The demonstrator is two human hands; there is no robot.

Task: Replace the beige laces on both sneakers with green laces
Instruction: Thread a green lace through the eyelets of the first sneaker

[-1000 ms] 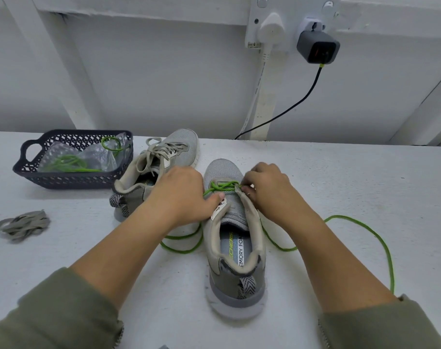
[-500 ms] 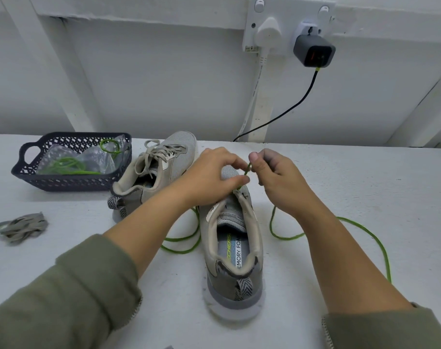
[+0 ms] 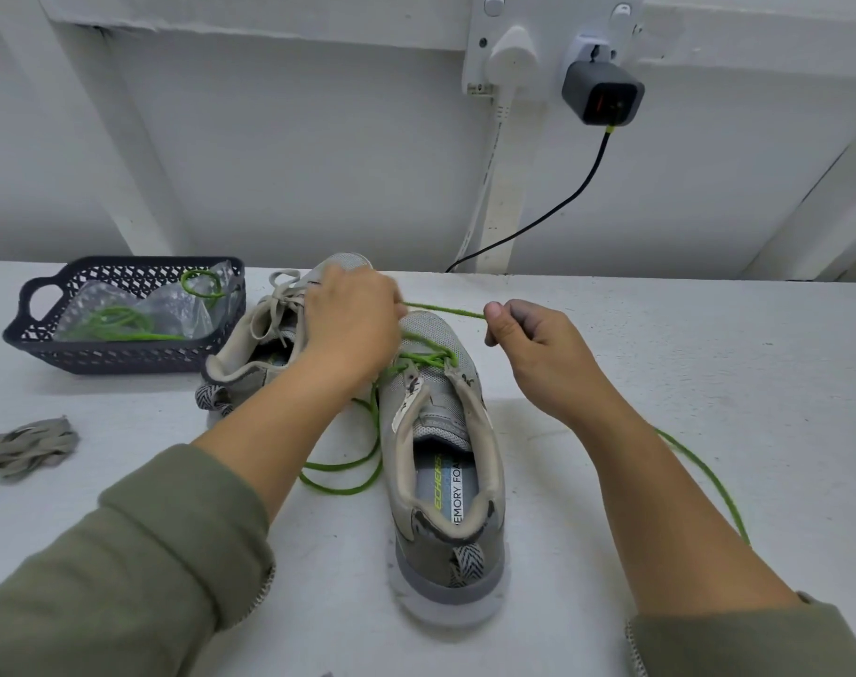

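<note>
Just above sneaker (image 3: 438, 425) toe, green lace (image 3: 440, 310) spans grips: right hand (image 3: 543, 349) pinching it, left hand (image 3: 352, 324) seemingly too.

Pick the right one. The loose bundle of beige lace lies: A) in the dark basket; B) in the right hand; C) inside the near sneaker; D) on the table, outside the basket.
D: the beige lace bundle lies on the table, apart from the basket.

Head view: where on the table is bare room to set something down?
Widest bare patch: table's far right, beyond the right hand and green lace. Smaller: between loose beige laces and basket. Crowded: near sneaker, far sneaker, left hand.
</note>
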